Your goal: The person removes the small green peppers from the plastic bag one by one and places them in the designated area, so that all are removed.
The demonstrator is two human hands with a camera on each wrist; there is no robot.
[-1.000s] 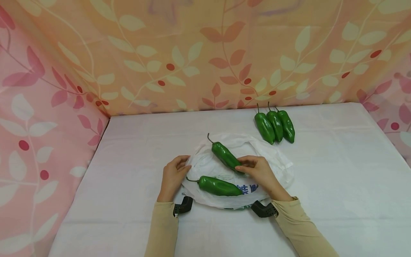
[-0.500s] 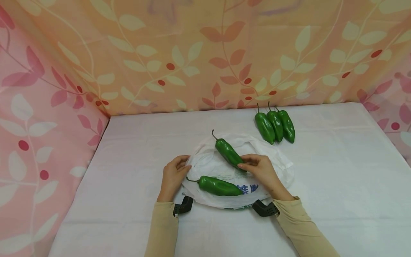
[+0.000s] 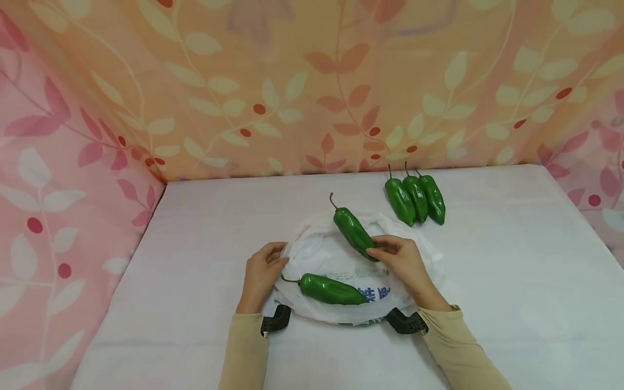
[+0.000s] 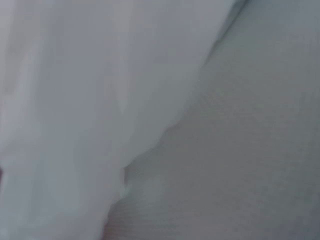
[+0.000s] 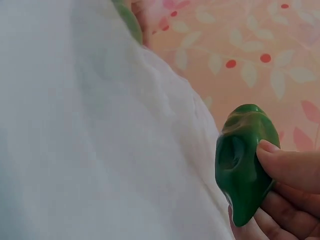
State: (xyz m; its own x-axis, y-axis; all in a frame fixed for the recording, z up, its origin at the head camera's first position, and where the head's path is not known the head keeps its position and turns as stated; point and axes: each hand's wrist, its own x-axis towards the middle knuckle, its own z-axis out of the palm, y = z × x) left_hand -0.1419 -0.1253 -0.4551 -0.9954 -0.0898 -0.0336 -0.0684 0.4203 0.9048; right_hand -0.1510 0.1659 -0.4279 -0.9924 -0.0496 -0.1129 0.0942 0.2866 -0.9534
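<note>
My right hand [image 3: 402,261] pinches a green chili pepper [image 3: 353,230] by its tip, its thin stem pointing up and away. In the right wrist view, the thumb presses that pepper [image 5: 245,165] with fingers beneath. Under it lies a white plastic bag [image 3: 331,257] with blue and green print. A second green pepper [image 3: 331,290] rests on the near part of the bag, stem to the left. At the bag's left edge, my left hand [image 3: 263,273] grips the plastic between thumb and fingers. The left wrist view holds only blurred white bag [image 4: 90,110] and tablecloth.
Behind the bag to the right, three green peppers [image 3: 414,199] lie side by side on the white tablecloth [image 3: 507,260]. A floral curtain [image 3: 292,97] rises along the table's back edge. Each wrist carries a small black camera mount [image 3: 277,318].
My right hand has shifted slightly right with the pepper, whose stem end has moved right and away. The left hand stays at the bag's edge. The head view has tilted a little.
</note>
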